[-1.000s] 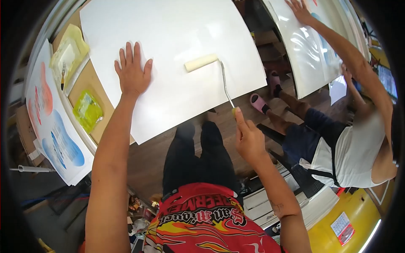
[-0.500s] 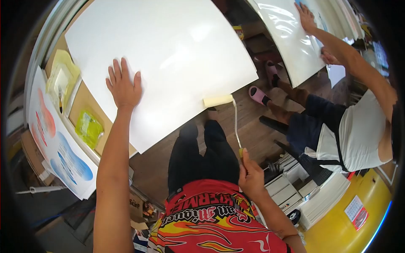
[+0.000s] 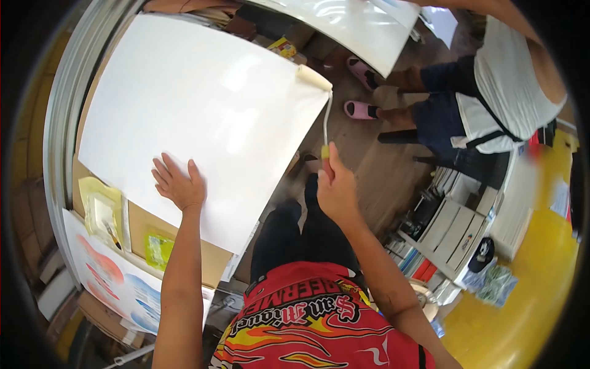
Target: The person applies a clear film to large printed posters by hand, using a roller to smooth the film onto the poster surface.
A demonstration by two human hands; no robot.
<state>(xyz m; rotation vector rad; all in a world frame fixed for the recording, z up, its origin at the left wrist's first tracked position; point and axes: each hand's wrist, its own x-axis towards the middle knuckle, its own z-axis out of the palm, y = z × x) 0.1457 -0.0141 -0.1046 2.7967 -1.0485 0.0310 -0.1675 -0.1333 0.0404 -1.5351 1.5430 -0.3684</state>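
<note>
A large white sheet lies on a brown table. My left hand presses flat on the sheet near its lower edge, fingers spread. My right hand grips the yellow handle of a paint roller. The roller's cream sleeve rests on the sheet's right corner, and its thin metal shaft runs down to my fist. My black trousers and red printed shirt fill the bottom middle.
Another person in a white top and dark shorts stands at the upper right beside a second glossy white sheet. Yellow plastic packets and a printed poster lie at the lower left. Shelves with stacked papers stand at the right.
The roller has moved from the sheet's near edge up to its right corner. My right hand rose with it. My left hand now sits lower on the sheet, and the view has swung.
</note>
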